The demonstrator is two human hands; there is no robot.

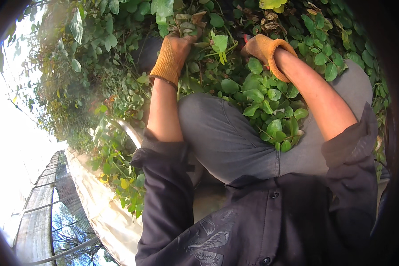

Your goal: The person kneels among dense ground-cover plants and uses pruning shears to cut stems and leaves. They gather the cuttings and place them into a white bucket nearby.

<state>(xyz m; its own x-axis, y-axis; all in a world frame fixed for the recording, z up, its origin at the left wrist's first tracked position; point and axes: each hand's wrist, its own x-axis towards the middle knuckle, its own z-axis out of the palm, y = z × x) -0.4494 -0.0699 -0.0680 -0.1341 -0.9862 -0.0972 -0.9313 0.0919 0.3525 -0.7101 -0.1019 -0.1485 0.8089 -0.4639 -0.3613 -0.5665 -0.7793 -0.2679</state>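
Note:
My left hand (177, 53), in an orange-brown knit work glove, is closed around a bunch of dull, partly withered leaves (187, 26) at the top of the view. Its fingertips are partly hidden by the foliage. To the right, my right hand (261, 50) wears a matching glove with a rolled cuff. Red parts of a hand tool (246, 38) show at its fingers and below the palm; the tool's working end is hidden among leaves. Between the hands, a bent green stem (231, 48) and a bright green leaf (220, 42) stick out.
Dense rose-like foliage (252, 89) surrounds both hands and spills over my bent legs (216, 133) in grey trousers. At the left stand a pale curved pipe (129, 133), light sheeting (103, 212) and a greenhouse-like frame (36, 212). Dry brown leaves (271, 25) hang above the right hand.

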